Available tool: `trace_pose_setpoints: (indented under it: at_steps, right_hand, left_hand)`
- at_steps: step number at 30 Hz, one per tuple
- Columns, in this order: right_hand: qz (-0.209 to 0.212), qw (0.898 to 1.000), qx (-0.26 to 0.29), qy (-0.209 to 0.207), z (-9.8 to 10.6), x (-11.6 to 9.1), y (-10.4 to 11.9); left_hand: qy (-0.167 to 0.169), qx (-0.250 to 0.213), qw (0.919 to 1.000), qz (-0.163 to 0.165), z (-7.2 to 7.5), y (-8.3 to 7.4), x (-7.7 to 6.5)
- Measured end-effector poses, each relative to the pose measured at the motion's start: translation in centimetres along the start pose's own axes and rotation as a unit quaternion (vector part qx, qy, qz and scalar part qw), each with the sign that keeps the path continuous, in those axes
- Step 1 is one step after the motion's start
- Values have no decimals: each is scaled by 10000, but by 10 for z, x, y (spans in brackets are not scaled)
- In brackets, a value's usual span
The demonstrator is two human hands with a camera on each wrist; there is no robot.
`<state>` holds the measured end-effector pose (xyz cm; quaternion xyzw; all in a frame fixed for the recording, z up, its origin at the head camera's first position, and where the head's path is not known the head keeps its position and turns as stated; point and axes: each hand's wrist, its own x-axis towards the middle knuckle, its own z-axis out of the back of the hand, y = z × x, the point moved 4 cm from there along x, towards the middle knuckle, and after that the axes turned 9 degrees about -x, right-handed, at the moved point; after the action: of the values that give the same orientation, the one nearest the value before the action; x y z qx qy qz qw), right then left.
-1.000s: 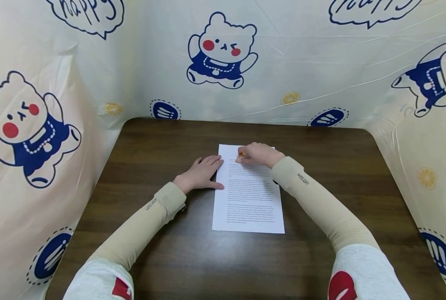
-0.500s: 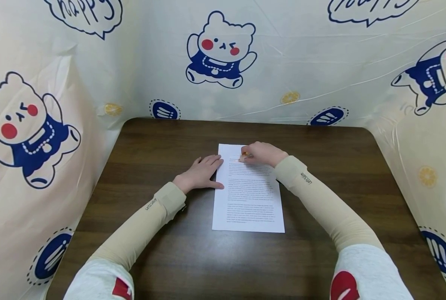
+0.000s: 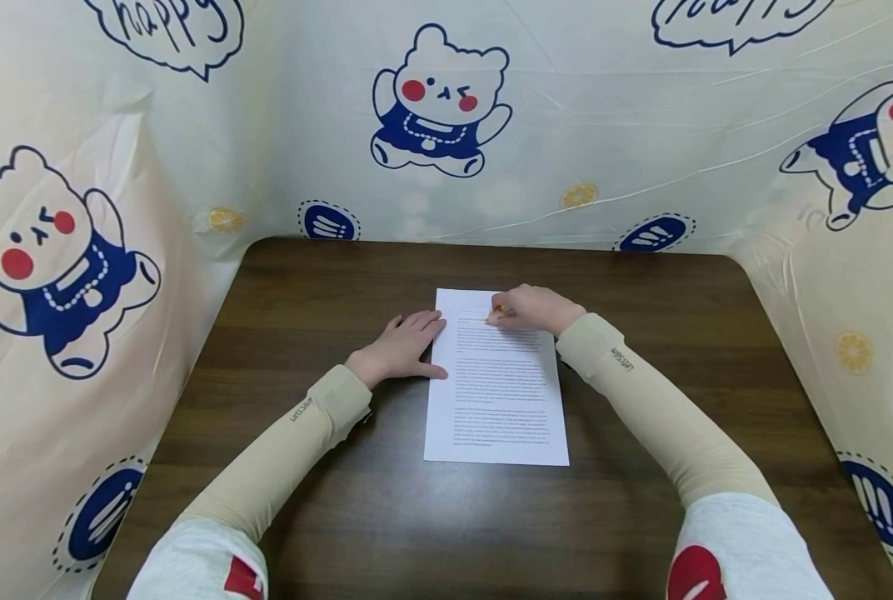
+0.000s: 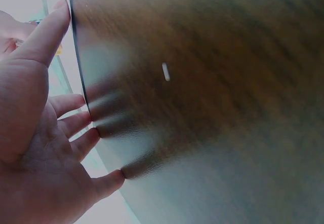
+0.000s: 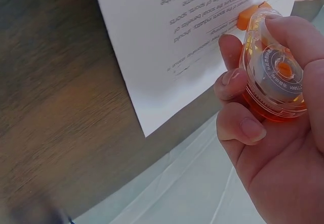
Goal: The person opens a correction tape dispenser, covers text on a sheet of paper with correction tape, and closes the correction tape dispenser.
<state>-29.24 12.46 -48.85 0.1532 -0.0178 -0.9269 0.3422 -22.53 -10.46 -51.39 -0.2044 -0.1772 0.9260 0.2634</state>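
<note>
A printed sheet of paper (image 3: pixel 506 425) lies upright on the brown table. My right hand (image 3: pixel 540 308) grips a clear-and-orange correction tape dispenser (image 5: pixel 276 74) near the top of the page. In the right wrist view its orange tip (image 5: pixel 247 17) is down at the printed lines, and the thumb and curled fingers wrap its round body. My left hand (image 3: pixel 400 348) rests with spread, fairly straight fingers at the sheet's left edge, the thumb reaching onto the paper. In the left wrist view, the left fingertips (image 4: pixel 96 133) touch down beside the table surface.
The wooden table (image 3: pixel 326 517) has rounded far corners and extends around the sheet on all sides. A pale curtain (image 3: pixel 589 125) printed with cartoon bears surrounds its back and sides. Both forearms wear beige sleeves (image 3: pixel 266 454) with wrist bands.
My right hand has slid a little to the right across the upper part of the page with the correction tape dispenser. My left hand and the paper have stayed put.
</note>
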Motion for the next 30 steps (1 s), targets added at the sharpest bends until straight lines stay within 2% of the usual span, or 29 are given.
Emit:
trace_pose_setpoints:
  at_steps: [7,20,30]
  right_hand:
    - [-6,10000,-3,13,0,-5,-4]
    - [-357,9991,41,218,-1,-16,-12]
    - [-482,9986,121,189,0,-25,-19]
  left_hand:
    - [17,-35,10000,1,1,-1,-1]
    - [-31,-72,10000,-20,-2,3,0]
    - [3,26,10000,-6,-2,3,2]
